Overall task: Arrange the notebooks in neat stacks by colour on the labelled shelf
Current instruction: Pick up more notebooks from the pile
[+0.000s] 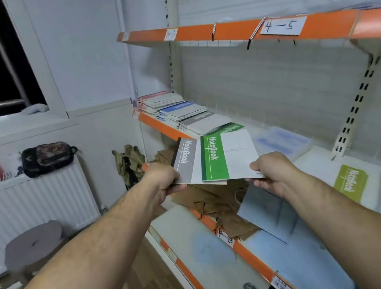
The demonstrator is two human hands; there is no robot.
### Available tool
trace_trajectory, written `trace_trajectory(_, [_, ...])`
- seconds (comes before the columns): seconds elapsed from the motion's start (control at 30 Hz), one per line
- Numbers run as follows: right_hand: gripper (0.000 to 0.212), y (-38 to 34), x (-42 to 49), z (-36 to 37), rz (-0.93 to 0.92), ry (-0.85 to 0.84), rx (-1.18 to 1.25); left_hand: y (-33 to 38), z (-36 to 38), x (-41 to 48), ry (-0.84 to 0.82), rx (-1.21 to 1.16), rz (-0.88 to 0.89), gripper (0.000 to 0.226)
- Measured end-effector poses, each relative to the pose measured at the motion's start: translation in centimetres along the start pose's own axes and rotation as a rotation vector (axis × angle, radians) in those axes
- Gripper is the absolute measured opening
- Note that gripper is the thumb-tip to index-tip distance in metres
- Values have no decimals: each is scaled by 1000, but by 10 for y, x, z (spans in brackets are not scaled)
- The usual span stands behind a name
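Observation:
My left hand grips the near edge of a grey notebook. My right hand grips the near corner of a green notebook, which overlaps the grey one; both are held in front of the middle shelf. On that shelf's left end lie stacks: a red-edged one, a blue one, a grey one, and a green notebook partly hidden behind those I hold. A lime-green notebook lies further right on the shelf.
An upper shelf carries a paper label "4-5". Brown paper bags and a pale blue bag lie on the shelf near my hands. A lower shelf, a radiator and a stool stand to the left.

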State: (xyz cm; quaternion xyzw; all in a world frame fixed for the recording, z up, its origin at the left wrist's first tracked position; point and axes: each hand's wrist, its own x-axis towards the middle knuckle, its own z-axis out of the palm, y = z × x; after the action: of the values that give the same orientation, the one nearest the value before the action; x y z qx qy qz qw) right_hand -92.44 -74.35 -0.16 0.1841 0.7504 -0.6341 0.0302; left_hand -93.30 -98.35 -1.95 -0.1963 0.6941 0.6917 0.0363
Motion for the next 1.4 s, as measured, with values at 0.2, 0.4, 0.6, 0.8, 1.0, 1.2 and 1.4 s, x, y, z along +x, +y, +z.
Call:
trace_trajectory(0.2, [13,-33,63,28,-18,-41,-31,32,-2,65,44,19,42,11])
trace_trajectory(0.4, [12,-48,110,51,-2,-12,-24,48,2,124,-5,7,27,16])
trace_trajectory(0.6, [11,-66,152,81,-8,93,-9,67,2,199,-88,7,63,20])
trace_trajectory(0.8, [12,-83,191,117,3,243,50,104,3,286,-235,97,81,12])
trace_trajectory(1.0, [10,-92,213,135,41,372,98,126,11,333,-377,206,51,10])
trace_trajectory(1.2, [10,-101,236,134,68,442,83,138,33,370,-428,273,46,11])
trace_trajectory(1.4, [10,-111,271,124,71,456,78,146,54,400,-274,667,299,10])
